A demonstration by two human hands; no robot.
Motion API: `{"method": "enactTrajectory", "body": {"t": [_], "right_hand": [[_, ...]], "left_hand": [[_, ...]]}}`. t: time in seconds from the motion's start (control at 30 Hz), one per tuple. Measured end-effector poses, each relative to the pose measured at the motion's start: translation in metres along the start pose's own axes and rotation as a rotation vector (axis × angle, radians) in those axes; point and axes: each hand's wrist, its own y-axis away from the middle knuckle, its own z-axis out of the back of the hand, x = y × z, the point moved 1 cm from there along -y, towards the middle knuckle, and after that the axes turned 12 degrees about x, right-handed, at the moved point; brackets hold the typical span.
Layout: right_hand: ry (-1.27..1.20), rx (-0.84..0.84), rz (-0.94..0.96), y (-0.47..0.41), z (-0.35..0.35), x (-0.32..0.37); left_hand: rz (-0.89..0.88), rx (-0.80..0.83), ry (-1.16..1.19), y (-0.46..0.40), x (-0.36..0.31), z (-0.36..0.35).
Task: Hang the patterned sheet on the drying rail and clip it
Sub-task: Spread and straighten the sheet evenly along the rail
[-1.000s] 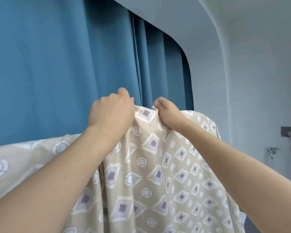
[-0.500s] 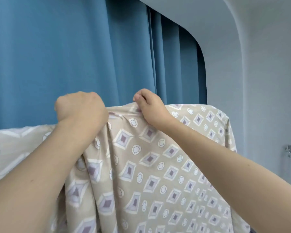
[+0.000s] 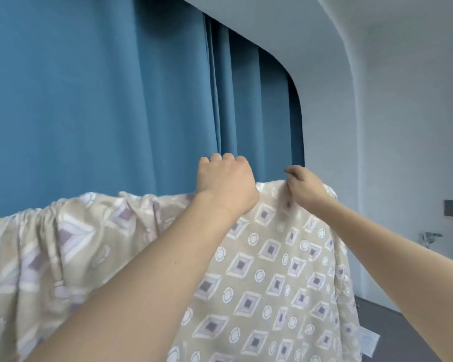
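The left hand (image 3: 226,182) is curled over the top fold of the patterned sheet (image 3: 270,273), gripping it. Just at its 3 o'clock, the right hand (image 3: 302,185) pinches the same edge. The sheet hangs draped below both, before a blue curtain (image 3: 102,100) at 12 o'clock.

Single head view, wide-angle, worn on person's head. Faces forward, tilted slightly up toward curtain (image 3: 102,100) and ceiling (image 3: 324,30). Close range: forearms enter from bottom edge, hands mid-frame at sheet (image 3: 272,270) top edge. Wall (image 3: 403,152) at right. No second view.
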Motion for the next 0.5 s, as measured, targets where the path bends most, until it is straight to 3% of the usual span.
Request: {"method": "enactTrajectory", "body": {"t": [0.17,0.3,0.5], "right_hand": [[-0.03,-0.049,-0.07,-0.034,0.032,-0.063],[-0.378,0.078,-0.221,-0.053,0.05,-0.116],[-0.262,0.261,-0.14,-0.059,0.061,-0.171]], "left_hand": [[-0.053,0.017,0.092,-0.062,-0.073,-0.033],[-0.028,0.032,0.128,-0.1,-0.113,-0.062],[-0.008,-0.06,0.223,-0.114,-0.121,-0.072]]}}
